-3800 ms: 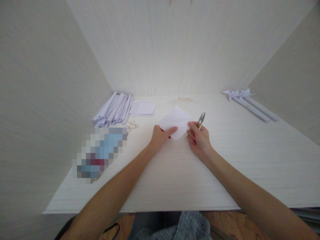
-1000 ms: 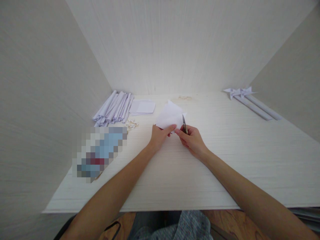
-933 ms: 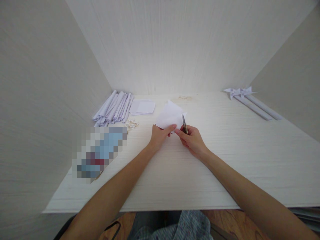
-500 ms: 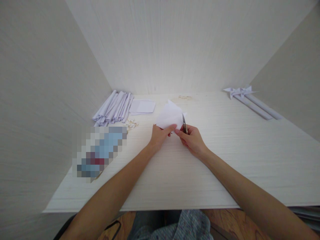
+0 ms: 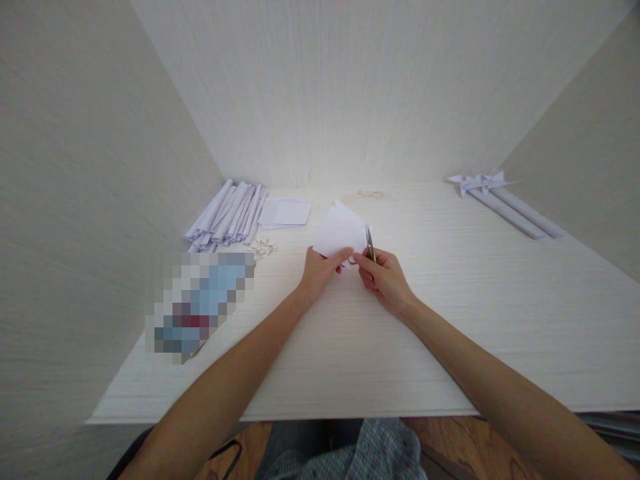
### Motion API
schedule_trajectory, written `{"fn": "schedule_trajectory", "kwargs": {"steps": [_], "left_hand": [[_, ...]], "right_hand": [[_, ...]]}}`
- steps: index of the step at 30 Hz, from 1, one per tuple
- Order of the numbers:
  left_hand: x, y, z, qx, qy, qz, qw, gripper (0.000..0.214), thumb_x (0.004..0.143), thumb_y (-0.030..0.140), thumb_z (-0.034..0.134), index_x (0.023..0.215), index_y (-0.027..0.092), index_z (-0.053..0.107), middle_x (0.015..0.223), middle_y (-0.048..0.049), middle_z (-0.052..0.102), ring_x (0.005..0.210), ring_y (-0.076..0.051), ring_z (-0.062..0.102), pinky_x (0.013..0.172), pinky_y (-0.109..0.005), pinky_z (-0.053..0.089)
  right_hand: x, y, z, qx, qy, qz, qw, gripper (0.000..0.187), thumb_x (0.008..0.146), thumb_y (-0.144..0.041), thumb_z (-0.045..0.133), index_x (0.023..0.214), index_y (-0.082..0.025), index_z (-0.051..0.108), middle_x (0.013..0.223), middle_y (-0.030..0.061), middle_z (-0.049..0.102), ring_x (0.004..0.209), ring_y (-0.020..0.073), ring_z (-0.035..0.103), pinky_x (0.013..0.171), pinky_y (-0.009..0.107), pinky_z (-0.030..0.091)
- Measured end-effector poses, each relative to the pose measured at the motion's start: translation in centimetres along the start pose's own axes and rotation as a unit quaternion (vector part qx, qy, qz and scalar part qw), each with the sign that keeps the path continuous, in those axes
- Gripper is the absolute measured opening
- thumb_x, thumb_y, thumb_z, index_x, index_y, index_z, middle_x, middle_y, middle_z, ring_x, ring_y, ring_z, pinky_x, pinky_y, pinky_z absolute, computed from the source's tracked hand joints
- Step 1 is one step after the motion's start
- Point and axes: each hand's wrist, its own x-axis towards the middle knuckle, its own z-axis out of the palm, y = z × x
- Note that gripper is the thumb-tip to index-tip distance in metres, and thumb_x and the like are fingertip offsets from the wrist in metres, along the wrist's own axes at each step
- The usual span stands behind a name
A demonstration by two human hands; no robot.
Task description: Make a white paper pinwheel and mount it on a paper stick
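A white sheet of paper (image 5: 340,229) is pinched at its near edge by my left hand (image 5: 323,269), thumb on top and fingers underneath. My right hand (image 5: 384,277) is closed around a small pair of scissors (image 5: 370,245), whose metal blades point away from me beside the paper's right edge. The tips of my right thumb and finger are close to the paper's near corner; whether they touch it I cannot tell. The paper is held just over the white table (image 5: 320,360).
Rolled paper tubes (image 5: 227,213) lie in a pile at the back left, beside flat paper squares (image 5: 285,212) and small scattered bits (image 5: 263,248). A blurred object (image 5: 203,307) lies at the left. Two paper pinwheels (image 5: 483,183) on tubes rest at the back right. Walls enclose the table.
The scissors have turned slightly in my right hand and their blades look a little more apart. The paper has shifted slightly; my left hand is nearly still.
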Motion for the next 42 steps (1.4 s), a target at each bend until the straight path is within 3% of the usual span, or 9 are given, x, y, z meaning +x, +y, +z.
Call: {"fn": "schedule_trajectory", "kwargs": {"steps": [12, 18, 25, 36, 42], "left_hand": [[0.0, -0.1, 0.0, 0.021, 0.005, 0.021, 1.000, 0.018, 0.059, 0.029, 0.064, 0.054, 0.014, 0.055, 0.048, 0.0023, 0.053, 0.041, -0.006, 0.042, 0.037, -0.019, 0.034], [0.6, -0.4, -0.5, -0.040, 0.068, 0.015, 0.997, 0.020, 0.062, 0.033, 0.061, 0.059, 0.014, 0.056, 0.053, 0.0011, 0.055, 0.045, -0.007, 0.047, 0.038, -0.017, 0.033], [0.7, -0.1, -0.6, -0.081, 0.127, 0.000, 0.989, 0.020, 0.064, 0.033, 0.059, 0.068, 0.013, 0.057, 0.058, -0.0004, 0.058, 0.054, -0.009, 0.055, 0.043, -0.018, 0.038], [0.6, -0.2, -0.3, -0.087, 0.095, -0.004, 0.992, 0.022, 0.065, 0.035, 0.059, 0.067, 0.013, 0.057, 0.057, 0.0002, 0.059, 0.051, -0.009, 0.055, 0.045, -0.019, 0.043], [0.5, -0.1, -0.2, -0.103, 0.077, 0.004, 0.992, 0.020, 0.066, 0.033, 0.059, 0.066, 0.013, 0.057, 0.056, 0.0001, 0.059, 0.051, -0.010, 0.056, 0.044, -0.020, 0.043]], "right_hand": [[0.1, 0.1, -0.1, -0.013, 0.002, -0.003, 1.000, 0.024, 0.067, -0.037, 0.060, 0.064, -0.018, 0.048, 0.038, -0.0107, 0.033, 0.030, 0.0020, 0.023, 0.030, 0.018, 0.012], [-0.1, -0.1, -0.2, -0.018, -0.040, -0.004, 0.999, 0.033, 0.073, -0.051, 0.051, 0.078, -0.018, 0.050, 0.044, -0.0101, 0.038, 0.031, 0.0027, 0.028, 0.031, 0.017, 0.014], [-0.5, -0.1, 0.0, -0.033, -0.072, 0.060, 0.995, 0.028, 0.073, -0.043, 0.054, 0.079, -0.017, 0.050, 0.044, -0.0101, 0.038, 0.031, 0.0029, 0.027, 0.030, 0.018, 0.014], [-1.0, -0.2, 0.6, -0.028, -0.116, 0.103, 0.987, 0.028, 0.071, -0.044, 0.055, 0.073, -0.017, 0.048, 0.043, -0.0098, 0.038, 0.031, 0.0025, 0.027, 0.030, 0.017, 0.013], [-1.0, -0.2, 0.7, -0.020, -0.103, 0.108, 0.989, 0.027, 0.070, -0.043, 0.055, 0.070, -0.017, 0.047, 0.041, -0.0102, 0.038, 0.030, 0.0022, 0.026, 0.030, 0.016, 0.012]]}}
